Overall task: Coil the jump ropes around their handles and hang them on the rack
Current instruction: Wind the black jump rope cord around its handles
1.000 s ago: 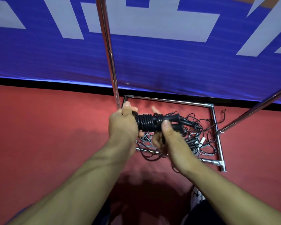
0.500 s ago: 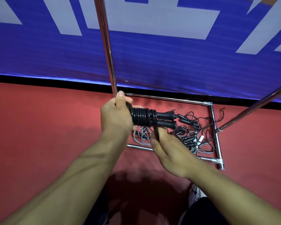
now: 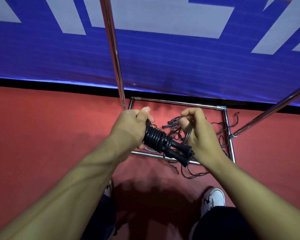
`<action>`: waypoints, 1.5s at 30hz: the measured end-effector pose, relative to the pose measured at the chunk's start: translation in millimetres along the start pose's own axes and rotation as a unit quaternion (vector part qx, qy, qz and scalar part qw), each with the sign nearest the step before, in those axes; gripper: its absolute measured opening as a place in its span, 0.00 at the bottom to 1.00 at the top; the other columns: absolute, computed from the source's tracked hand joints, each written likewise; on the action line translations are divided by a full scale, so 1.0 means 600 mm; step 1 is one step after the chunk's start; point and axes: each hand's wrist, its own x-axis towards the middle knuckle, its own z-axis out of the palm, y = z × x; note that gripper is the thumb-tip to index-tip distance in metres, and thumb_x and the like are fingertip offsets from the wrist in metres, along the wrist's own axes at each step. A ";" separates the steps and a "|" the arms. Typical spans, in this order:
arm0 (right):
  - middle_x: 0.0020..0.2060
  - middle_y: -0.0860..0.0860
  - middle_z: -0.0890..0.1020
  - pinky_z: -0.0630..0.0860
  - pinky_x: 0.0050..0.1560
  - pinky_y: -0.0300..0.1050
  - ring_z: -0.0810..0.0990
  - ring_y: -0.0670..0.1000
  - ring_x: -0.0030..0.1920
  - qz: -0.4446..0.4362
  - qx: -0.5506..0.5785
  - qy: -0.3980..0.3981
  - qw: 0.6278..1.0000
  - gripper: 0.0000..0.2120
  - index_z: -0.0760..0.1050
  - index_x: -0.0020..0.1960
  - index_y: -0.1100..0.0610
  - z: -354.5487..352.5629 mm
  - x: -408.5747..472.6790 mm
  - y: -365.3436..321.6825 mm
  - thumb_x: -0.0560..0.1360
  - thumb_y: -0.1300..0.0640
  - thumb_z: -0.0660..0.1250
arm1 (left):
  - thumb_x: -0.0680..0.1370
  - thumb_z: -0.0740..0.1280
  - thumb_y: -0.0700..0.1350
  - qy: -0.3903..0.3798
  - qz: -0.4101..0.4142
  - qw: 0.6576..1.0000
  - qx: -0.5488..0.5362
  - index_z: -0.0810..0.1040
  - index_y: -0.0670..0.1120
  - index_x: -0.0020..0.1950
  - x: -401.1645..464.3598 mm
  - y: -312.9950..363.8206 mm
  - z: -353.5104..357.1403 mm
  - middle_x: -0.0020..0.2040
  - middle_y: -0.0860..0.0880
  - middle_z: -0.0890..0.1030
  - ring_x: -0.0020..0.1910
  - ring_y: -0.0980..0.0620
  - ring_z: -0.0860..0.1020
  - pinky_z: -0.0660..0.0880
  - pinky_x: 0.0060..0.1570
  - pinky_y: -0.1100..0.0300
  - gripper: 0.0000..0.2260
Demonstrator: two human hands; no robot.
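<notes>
Head view, the only one: person stands over the rack's base frame point(image 3: 177, 102) on the red floor point(image 3: 50, 127), w/ a blue banner wall behind. Left hand point(image 3: 130, 129) is wrapped round one end of the black handle pair point(image 3: 164, 144), thumb up top; the rope is already wound in tight turns round the handles, approx the half nearest the fist, while the flared handle ends poke out bare toward the lower right. Right hand point(image 3: 196, 134) is curled on the loose rope tail point(image 3: 189, 132), pulled up & away from the bundle. Tail looks blurred there, so exact grip can't be told.

Risks, as I judge it: the coil is held only by tension from the right hand. If that slackens, the last turns could spring off the bare, tapered ends. Also the tail hangs right above the tangle of other ropes point(image 3: 215, 134) lying inside the frame, so it may snag one & drag it up. Upright pole point(image 3: 113, 49) stands just beyond the left fist and the slanted bar point(image 3: 270, 113) is off to the right; a wide winding swing could knock either. Hanging isn't done yet.
</notes>
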 end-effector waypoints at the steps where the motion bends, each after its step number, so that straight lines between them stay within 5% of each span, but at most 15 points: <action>1: 0.41 0.45 0.78 0.71 0.40 0.41 0.75 0.43 0.37 -0.016 -0.017 0.006 1.000 0.06 0.68 0.50 0.45 -0.002 0.000 -0.002 0.80 0.54 0.64 | 0.85 0.59 0.51 0.006 0.004 1.000 0.021 0.75 0.45 0.38 0.000 -0.001 0.001 0.19 0.53 0.71 0.16 0.51 0.67 0.62 0.16 0.65 0.18; 4: 0.37 0.44 0.78 0.71 0.39 0.38 0.76 0.46 0.39 -0.053 -0.076 0.031 0.995 0.10 0.68 0.44 0.47 -0.015 -0.002 -0.012 0.77 0.53 0.69 | 0.84 0.59 0.51 0.077 0.031 0.992 0.095 0.76 0.48 0.36 0.004 -0.001 0.003 0.22 0.53 0.73 0.15 0.50 0.71 0.64 0.16 0.65 0.18; 8: 0.35 0.44 0.75 0.66 0.39 0.46 0.70 0.50 0.39 -0.185 -0.193 0.074 0.961 0.14 0.70 0.41 0.49 -0.013 -0.012 -0.032 0.69 0.67 0.67 | 0.84 0.58 0.53 0.187 0.063 0.976 0.091 0.76 0.51 0.36 0.015 -0.008 0.007 0.33 0.47 0.82 0.22 0.45 0.78 0.76 0.23 0.57 0.18; 13: 0.37 0.50 0.78 0.67 0.45 0.49 0.74 0.55 0.39 -0.221 -0.296 0.028 0.929 0.06 0.74 0.47 0.53 0.031 -0.056 -0.036 0.72 0.56 0.60 | 0.85 0.58 0.52 0.270 0.031 0.962 -0.032 0.76 0.51 0.37 0.025 -0.003 0.007 0.28 0.53 0.81 0.21 0.52 0.78 0.74 0.21 0.59 0.17; 17: 0.43 0.45 0.83 0.77 0.44 0.51 0.78 0.52 0.42 -0.103 -0.189 -0.004 0.977 0.03 0.68 0.52 0.45 0.048 -0.078 -0.028 0.79 0.52 0.60 | 0.85 0.57 0.51 0.276 -0.005 0.956 -0.098 0.75 0.47 0.40 0.024 0.003 0.005 0.33 0.48 0.81 0.15 0.55 0.71 0.65 0.16 0.65 0.17; 19: 0.37 0.45 0.82 0.77 0.43 0.55 0.80 0.54 0.39 0.015 -0.077 -0.038 0.996 0.07 0.64 0.48 0.45 0.057 -0.074 -0.024 0.80 0.52 0.63 | 0.85 0.56 0.51 0.276 -0.014 0.954 -0.112 0.75 0.47 0.40 0.021 0.007 0.007 0.32 0.48 0.78 0.14 0.56 0.69 0.65 0.16 0.65 0.17; 23: 0.28 0.50 0.82 0.73 0.39 0.51 0.75 0.53 0.29 0.235 0.135 -0.128 0.954 0.05 0.67 0.48 0.56 0.063 -0.049 -0.018 0.82 0.57 0.61 | 0.86 0.56 0.49 0.245 -0.017 0.958 -0.151 0.75 0.46 0.40 0.014 0.016 0.016 0.28 0.51 0.77 0.14 0.58 0.68 0.64 0.15 0.66 0.17; 30: 0.30 0.46 0.79 0.72 0.31 0.42 0.78 0.49 0.28 0.098 0.046 -0.050 0.993 0.15 0.73 0.49 0.50 0.042 -0.031 -0.011 0.81 0.67 0.54 | 0.86 0.56 0.50 0.228 -0.052 0.954 -0.186 0.74 0.46 0.40 0.018 0.009 0.010 0.31 0.48 0.75 0.14 0.57 0.66 0.63 0.16 0.67 0.17; 34: 0.35 0.36 0.78 0.70 0.39 0.35 0.74 0.40 0.36 0.065 0.021 -0.085 0.994 0.07 0.75 0.57 0.46 0.037 -0.040 -0.020 0.82 0.50 0.60 | 0.86 0.56 0.51 0.236 -0.066 0.949 -0.196 0.74 0.47 0.40 0.020 0.009 0.005 0.33 0.46 0.74 0.14 0.57 0.66 0.62 0.16 0.67 0.18; 36: 0.45 0.43 0.81 0.70 0.47 0.35 0.77 0.43 0.45 0.079 0.029 -0.114 0.990 0.17 0.72 0.61 0.44 0.030 -0.046 -0.025 0.80 0.36 0.54 | 0.86 0.56 0.51 0.236 -0.069 0.950 -0.194 0.74 0.47 0.40 0.020 0.010 0.003 0.33 0.47 0.74 0.14 0.57 0.66 0.62 0.16 0.67 0.18; 38: 0.44 0.47 0.80 0.71 0.48 0.40 0.76 0.44 0.46 0.069 -0.001 -0.119 0.990 0.22 0.74 0.58 0.40 0.031 -0.046 -0.020 0.78 0.31 0.47 | 0.85 0.56 0.51 0.230 -0.068 0.952 -0.190 0.74 0.47 0.40 0.017 0.011 0.003 0.33 0.47 0.74 0.14 0.57 0.66 0.63 0.17 0.67 0.18; 42: 0.44 0.42 0.79 0.65 0.46 0.25 0.75 0.37 0.48 -0.010 -0.059 -0.098 0.993 0.22 0.79 0.48 0.49 0.039 -0.039 -0.010 0.80 0.40 0.49 | 0.86 0.57 0.50 0.219 -0.065 0.955 -0.189 0.74 0.46 0.40 0.011 0.016 0.011 0.31 0.49 0.75 0.14 0.57 0.66 0.63 0.16 0.67 0.17; 45: 0.40 0.47 0.81 0.68 0.42 0.28 0.77 0.41 0.44 -0.005 -0.046 -0.069 0.997 0.19 0.79 0.45 0.55 0.037 -0.034 -0.007 0.81 0.47 0.53 | 0.86 0.57 0.50 0.218 -0.062 0.955 -0.191 0.74 0.46 0.40 0.012 0.017 0.013 0.32 0.47 0.73 0.14 0.57 0.66 0.63 0.16 0.66 0.17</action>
